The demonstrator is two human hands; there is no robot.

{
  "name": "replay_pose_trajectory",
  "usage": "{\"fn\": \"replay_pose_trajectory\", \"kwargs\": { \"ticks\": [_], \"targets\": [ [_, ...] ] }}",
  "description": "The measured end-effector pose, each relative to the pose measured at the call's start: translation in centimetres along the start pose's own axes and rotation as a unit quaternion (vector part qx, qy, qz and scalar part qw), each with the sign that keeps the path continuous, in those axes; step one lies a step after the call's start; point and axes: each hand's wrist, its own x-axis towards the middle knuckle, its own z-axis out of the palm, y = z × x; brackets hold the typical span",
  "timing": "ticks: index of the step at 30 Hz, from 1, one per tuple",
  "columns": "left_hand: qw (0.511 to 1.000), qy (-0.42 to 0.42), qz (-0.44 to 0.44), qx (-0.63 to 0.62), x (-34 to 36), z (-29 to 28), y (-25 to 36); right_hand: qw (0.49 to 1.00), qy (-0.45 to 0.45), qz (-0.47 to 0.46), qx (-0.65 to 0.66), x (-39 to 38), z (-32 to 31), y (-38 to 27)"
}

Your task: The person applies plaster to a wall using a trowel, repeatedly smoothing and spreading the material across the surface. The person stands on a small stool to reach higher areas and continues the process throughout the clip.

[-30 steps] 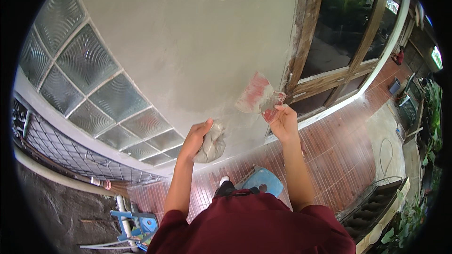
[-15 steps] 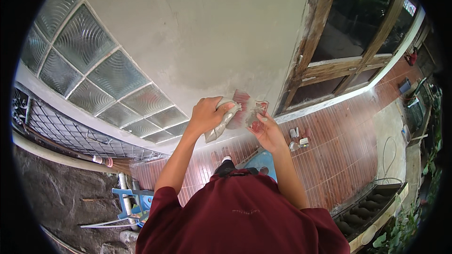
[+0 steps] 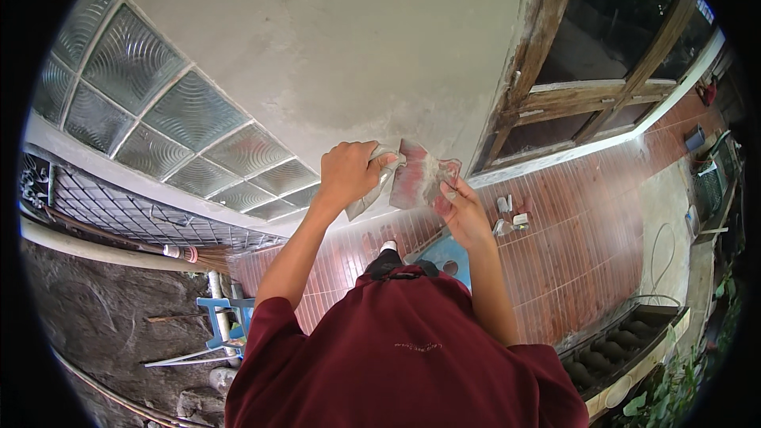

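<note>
My left hand (image 3: pixel 347 174) is closed round a crumpled, pale grey plastic bag (image 3: pixel 366 204), its thumb pressed near the bag's upper end. From the right, my right hand (image 3: pixel 469 220) pinches the edge of a flat, reddish, see-through spreader (image 3: pixel 410 181). Grey paste is smeared over the middle and right part of the spreader. The bag's upper end meets or nearly meets the spreader's left edge; I cannot tell whether they touch. Both hands are held in front of a grey plastered wall (image 3: pixel 357 47).
Glass blocks (image 3: pixel 194 107) fill the wall's left part; a wooden-framed window (image 3: pixel 547 103) stands right. Below, a blue stool (image 3: pixel 444 257) and small containers (image 3: pixel 507 218) sit on red tiles (image 3: pixel 571 238). A planter trough (image 3: pixel 618 357) lies lower right, a broom (image 3: pixel 208 257) left.
The spreader has turned, showing more of its reddish face beside the bag. My right hand has shifted slightly right and down. The whole view has moved a little.
</note>
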Motion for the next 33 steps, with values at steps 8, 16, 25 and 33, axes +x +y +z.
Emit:
{"fn": "replay_pose_trajectory", "kwargs": {
  "ticks": [8,16,25,33],
  "targets": [
    [1.0,-0.006,0.01,-0.019,-0.1,0.6,-0.3,1.0,0.009,0.001,0.023,0.0,0.0,0.2],
    [0.998,-0.053,0.024,0.002,-0.9,1.7,-0.2,0.998,0.004,-0.011,0.069,-0.3,-0.6,0.6],
    [0.998,-0.046,0.035,-0.001,-0.3,1.3,0.5,0.997,0.034,-0.007,0.069,-0.6,-0.9,1.0],
    [0.997,-0.051,0.047,0.029,1.0,1.0,1.2,0.998,0.028,0.002,0.048,-0.9,-1.7,1.1]
  ]
}}
